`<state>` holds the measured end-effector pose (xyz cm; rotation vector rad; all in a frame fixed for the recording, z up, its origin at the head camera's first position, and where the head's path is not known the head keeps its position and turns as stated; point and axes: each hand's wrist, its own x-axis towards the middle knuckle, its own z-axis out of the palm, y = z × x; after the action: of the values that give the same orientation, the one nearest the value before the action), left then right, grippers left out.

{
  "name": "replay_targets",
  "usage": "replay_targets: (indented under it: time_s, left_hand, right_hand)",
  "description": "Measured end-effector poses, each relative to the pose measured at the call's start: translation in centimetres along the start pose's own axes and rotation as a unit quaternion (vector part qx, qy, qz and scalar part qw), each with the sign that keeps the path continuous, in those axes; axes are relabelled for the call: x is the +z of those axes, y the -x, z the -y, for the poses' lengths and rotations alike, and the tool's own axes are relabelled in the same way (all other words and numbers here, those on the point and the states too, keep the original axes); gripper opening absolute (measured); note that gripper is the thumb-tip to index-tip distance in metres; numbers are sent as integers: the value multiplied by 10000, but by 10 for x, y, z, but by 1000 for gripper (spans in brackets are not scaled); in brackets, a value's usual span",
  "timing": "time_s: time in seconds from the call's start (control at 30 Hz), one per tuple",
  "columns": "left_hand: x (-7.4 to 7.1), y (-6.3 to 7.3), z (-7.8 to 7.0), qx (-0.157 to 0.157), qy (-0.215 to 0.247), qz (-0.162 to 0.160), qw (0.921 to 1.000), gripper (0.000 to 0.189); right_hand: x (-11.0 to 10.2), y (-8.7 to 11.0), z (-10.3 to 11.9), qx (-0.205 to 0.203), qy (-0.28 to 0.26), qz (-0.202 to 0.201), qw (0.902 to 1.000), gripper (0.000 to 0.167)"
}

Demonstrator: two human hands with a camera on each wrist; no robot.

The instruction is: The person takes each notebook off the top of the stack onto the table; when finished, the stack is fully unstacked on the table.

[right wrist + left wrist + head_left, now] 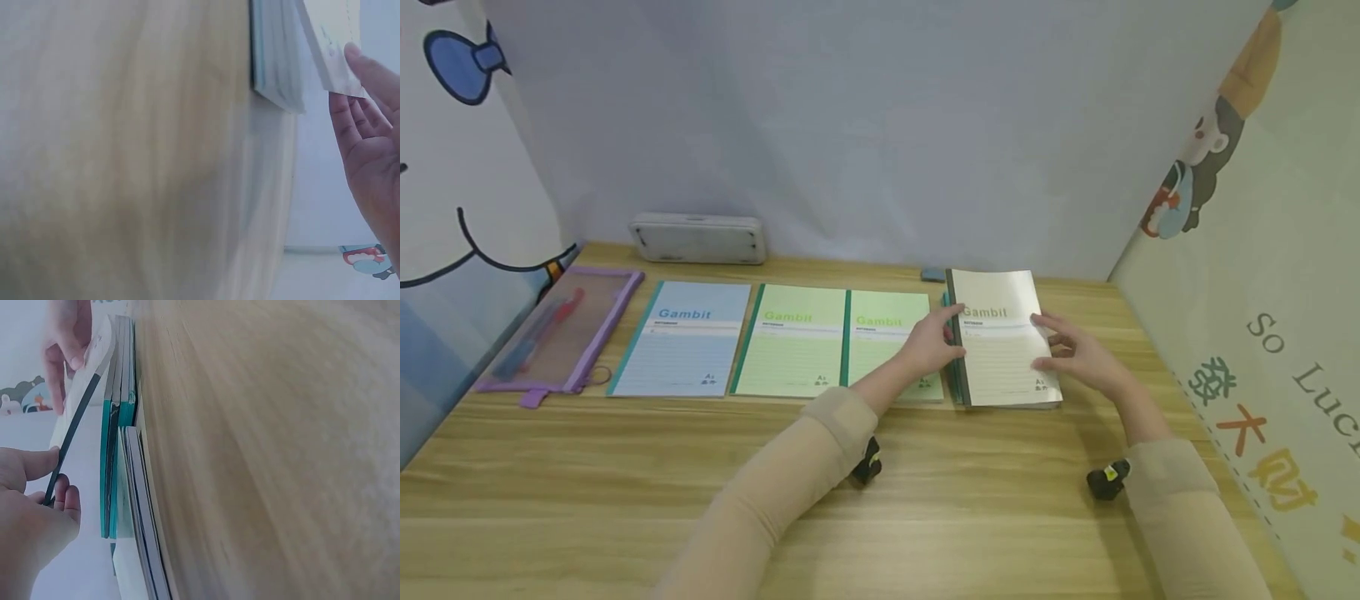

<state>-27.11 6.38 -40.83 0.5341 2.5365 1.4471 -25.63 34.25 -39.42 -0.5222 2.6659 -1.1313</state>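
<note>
Between both hands is a cream Gambit notebook (1009,358) with a dark spine. My left hand (929,343) pinches its spine edge, thumb on the cover side and fingertips behind. On the opposite edge, my right hand (1084,353) grips it between thumb and fingers. The left wrist view shows the notebook tilted and raised off a stack of notebooks (111,469) with teal and dark spines. A gap also shows over the stacked page edges (275,62) in the right wrist view. From the head, the cream notebook covers most of that stack.
Left of the stack lie two green notebooks (790,350) side by side, one partly behind my left forearm, then a blue notebook (681,342). A purple-edged mesh pouch (606,333) lies far left. A white case (698,239) and small grey-blue object (932,274) sit near the back wall.
</note>
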Motion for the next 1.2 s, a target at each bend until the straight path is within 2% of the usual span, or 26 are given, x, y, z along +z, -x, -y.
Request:
replay_targets:
  time_s: [0.33,0.57,0.7,0.87,1.0,1.2]
  left_hand:
    - [-17,4,-9,98,649,-86,9978,74]
    - [-37,6,-15,78,1089,-170,9939,76]
    - [-50,9,-20,79,1116,-306,9933,75]
    - [-66,14,-26,30,845,-477,9953,73]
    - [-80,21,-33,-5,688,-606,9958,71]
    - [-104,30,-40,110,861,-617,9943,71]
  right_hand:
    - [-10,-4,24,282,138,-192,9993,78]
    - [-13,-7,49,345,-236,-319,9986,80]
    - [-12,-11,61,342,-135,-399,9985,80]
    - [-9,-14,79,355,143,-528,9979,77]
    - [-7,-17,90,245,-113,-520,9983,73]
    - [-2,-24,110,-10,-142,-706,9974,71]
